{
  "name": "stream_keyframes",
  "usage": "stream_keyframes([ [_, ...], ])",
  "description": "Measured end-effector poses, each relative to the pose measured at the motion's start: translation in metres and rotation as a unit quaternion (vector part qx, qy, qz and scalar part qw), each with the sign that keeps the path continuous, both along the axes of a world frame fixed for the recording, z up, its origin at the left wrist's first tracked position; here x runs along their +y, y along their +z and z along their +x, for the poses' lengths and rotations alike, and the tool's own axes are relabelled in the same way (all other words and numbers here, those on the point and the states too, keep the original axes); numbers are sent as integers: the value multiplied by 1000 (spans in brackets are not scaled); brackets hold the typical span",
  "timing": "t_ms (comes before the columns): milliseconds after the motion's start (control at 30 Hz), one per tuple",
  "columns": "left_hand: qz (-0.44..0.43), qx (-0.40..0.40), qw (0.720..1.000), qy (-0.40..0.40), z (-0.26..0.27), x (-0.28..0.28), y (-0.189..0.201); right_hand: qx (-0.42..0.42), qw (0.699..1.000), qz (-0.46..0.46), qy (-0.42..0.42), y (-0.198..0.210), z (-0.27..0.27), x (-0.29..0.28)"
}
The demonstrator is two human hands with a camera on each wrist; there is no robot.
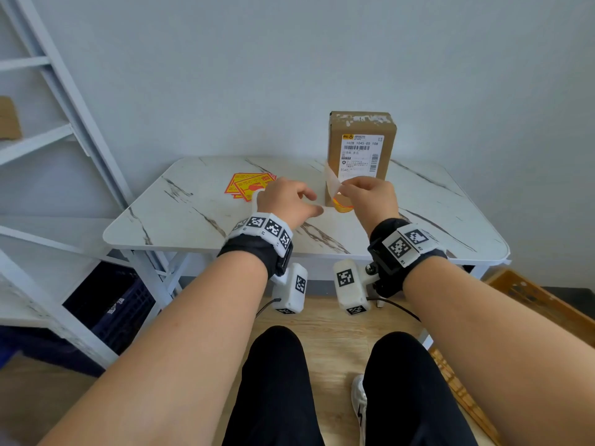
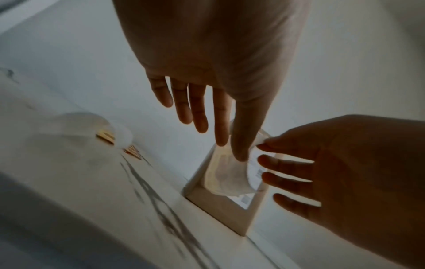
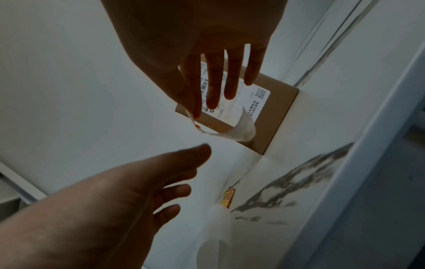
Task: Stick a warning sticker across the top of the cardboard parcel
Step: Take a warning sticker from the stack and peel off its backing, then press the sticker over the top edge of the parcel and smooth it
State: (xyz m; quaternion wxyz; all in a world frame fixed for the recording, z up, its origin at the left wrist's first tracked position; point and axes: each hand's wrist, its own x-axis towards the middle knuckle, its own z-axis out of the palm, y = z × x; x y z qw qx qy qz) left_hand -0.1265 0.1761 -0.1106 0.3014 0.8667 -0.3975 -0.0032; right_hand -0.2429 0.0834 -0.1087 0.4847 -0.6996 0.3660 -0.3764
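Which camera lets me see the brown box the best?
The head view: the cardboard parcel stands upright on the table, its top and its white label showing, only its foot hidden by the right hand. The left wrist view shows just a dim lower corner; the right wrist view shows the label face behind fingers.

Beyond the right hand (image 1: 370, 197) stands a matt brown cardboard parcel (image 1: 361, 127) bearing a smooth white paper shipping label (image 1: 362, 152), on a glossy marble-patterned tabletop (image 1: 193, 214), while that hand pinches a thin, translucent, curling sticker (image 1: 333, 183).
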Motion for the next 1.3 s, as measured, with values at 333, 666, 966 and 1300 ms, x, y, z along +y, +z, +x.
stream_keyframes([
  [333,-39,-26,999,-9,-25,-12,4,-13,999,3,34,4,-13,3],
  [666,-75,43,996,18,-11,-15,16,-30,1000,8,-1,7,-12,-2],
  [966,-230,224,947,-9,-5,-31,52,-16,999,-25,-41,23,-13,-26],
  [1300,-284,225,932,20,8,-74,94,-49,990,-101,-82,73,-6,-63],
])
